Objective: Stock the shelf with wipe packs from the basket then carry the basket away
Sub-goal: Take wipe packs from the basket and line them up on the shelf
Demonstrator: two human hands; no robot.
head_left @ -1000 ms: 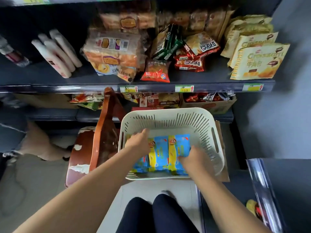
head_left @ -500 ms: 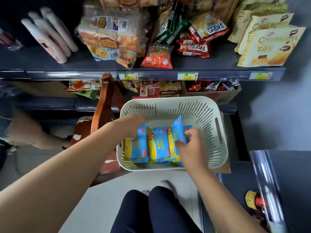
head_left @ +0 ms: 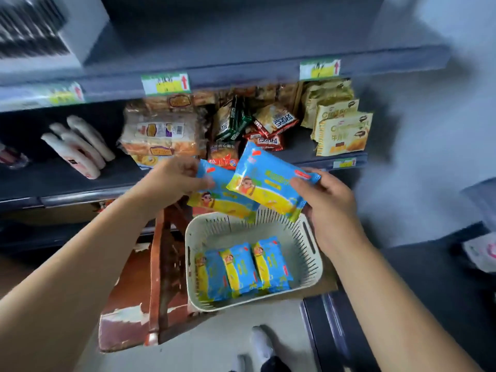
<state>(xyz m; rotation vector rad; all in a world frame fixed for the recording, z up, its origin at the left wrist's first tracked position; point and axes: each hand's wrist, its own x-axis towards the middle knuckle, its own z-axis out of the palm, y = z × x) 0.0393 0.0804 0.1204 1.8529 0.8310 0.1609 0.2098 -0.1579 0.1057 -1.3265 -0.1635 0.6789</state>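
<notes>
My left hand (head_left: 174,181) grips a blue and yellow wipe pack (head_left: 222,201) by its upper left end. My right hand (head_left: 326,202) grips a second wipe pack (head_left: 271,181) by its right end, overlapping the first. Both packs are held in the air above the cream slotted basket (head_left: 300,242), level with the front edge of the dark shelf (head_left: 67,181). Three more wipe packs (head_left: 241,267) stand side by side in the basket's bottom. The basket sits on a flat brown board next to a worn wooden chair.
The shelf holds white tube packs (head_left: 80,146) at left, bread bags (head_left: 161,135), snack packets (head_left: 257,124) and yellow croissant boxes (head_left: 341,130). An upper shelf (head_left: 241,73) carries price tags. The worn red-brown chair (head_left: 158,277) stands left of the basket. A dark counter (head_left: 429,277) lies at right.
Both hands have lifted out of the basket, each with a wipe pack, up to shelf height. The view has tilted upward, showing the upper shelf.
</notes>
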